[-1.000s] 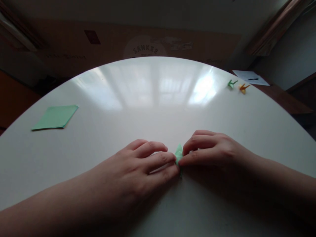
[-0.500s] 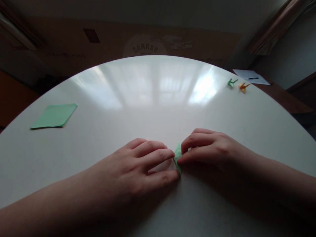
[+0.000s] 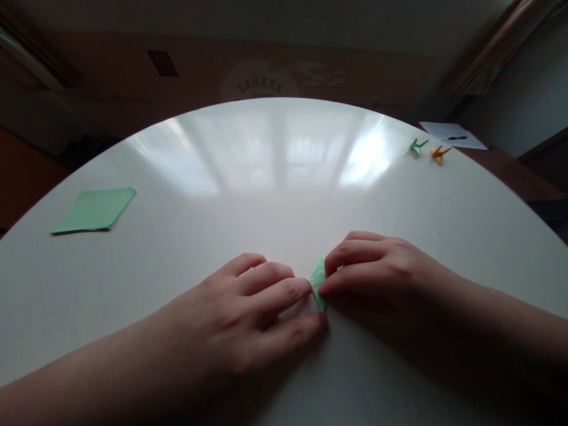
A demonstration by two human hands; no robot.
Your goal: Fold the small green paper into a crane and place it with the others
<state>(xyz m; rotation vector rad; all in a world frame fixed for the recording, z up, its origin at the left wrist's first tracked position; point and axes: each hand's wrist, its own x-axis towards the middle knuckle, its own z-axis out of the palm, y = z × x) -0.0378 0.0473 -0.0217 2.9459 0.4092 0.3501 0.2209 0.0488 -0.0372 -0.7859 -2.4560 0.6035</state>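
A small folded piece of green paper [image 3: 318, 284] lies near the front of the round white table [image 3: 275, 177], between my two hands. My left hand [image 3: 248, 313] rests on the table with its fingers curled and its fingertips pressed against the paper's left side. My right hand [image 3: 377, 269] pinches the paper's right side with bent fingers. Most of the paper is hidden under the fingers.
A stack of green paper squares [image 3: 94, 209] lies at the table's left. A small green folded figure [image 3: 418, 145] and an orange one [image 3: 439, 154] stand at the far right edge. Beyond them a white sheet with a pen [image 3: 452, 136] lies on a brown surface.
My left hand has slid slightly back and down, its lower finger now reaching under the paper. The right hand keeps its pinch almost unmoved.
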